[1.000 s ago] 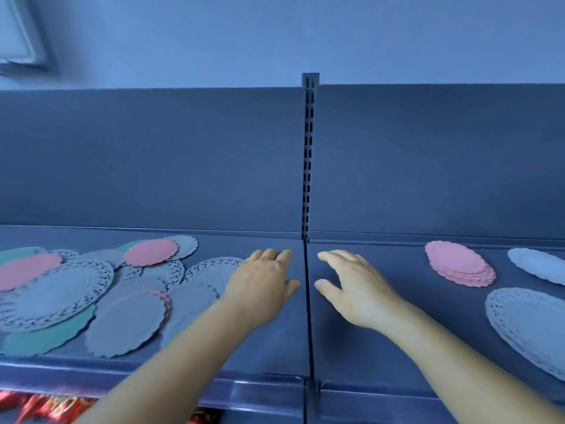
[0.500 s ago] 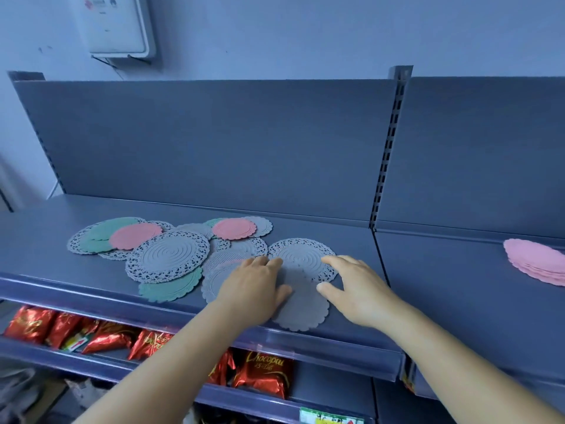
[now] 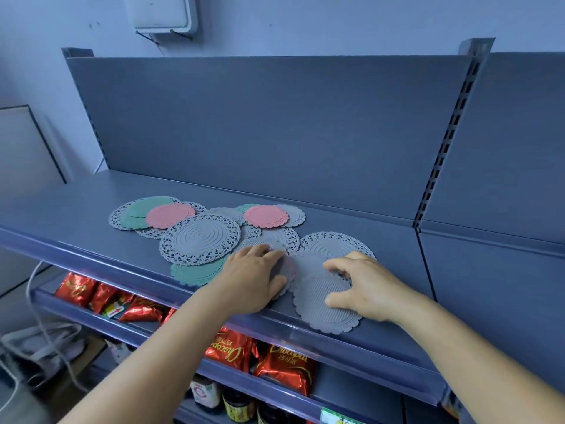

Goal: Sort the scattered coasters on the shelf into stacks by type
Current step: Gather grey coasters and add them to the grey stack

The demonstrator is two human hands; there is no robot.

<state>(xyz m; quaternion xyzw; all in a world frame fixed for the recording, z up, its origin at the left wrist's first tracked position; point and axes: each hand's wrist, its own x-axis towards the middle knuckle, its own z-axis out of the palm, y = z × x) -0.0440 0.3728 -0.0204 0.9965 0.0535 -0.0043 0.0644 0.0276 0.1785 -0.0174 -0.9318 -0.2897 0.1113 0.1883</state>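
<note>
Coasters lie scattered and overlapping on the grey shelf [image 3: 76, 209]: two pink ones [image 3: 170, 215] [image 3: 266, 216], green ones [image 3: 195, 275], a large lacy grey one [image 3: 201, 238] and several smaller grey ones. My left hand [image 3: 255, 278] rests flat on a grey scalloped coaster near the shelf's front edge. My right hand [image 3: 363, 287] presses on another grey scalloped coaster [image 3: 324, 310], fingers curled at its upper edge, thumb on its surface. A lacy grey coaster [image 3: 334, 244] lies just behind that hand.
The shelf has a back panel and a slotted upright post [image 3: 449, 142] at the right. Below the front lip [image 3: 305, 335], a lower shelf holds red snack bags [image 3: 286, 367] and jars [image 3: 238, 403]. A white box [image 3: 162, 12] hangs on the wall.
The view has swung left, so the pink stack at the right is out of sight. Both hands moved from bare shelf onto grey coasters; my right fingers have curled on one's edge.
</note>
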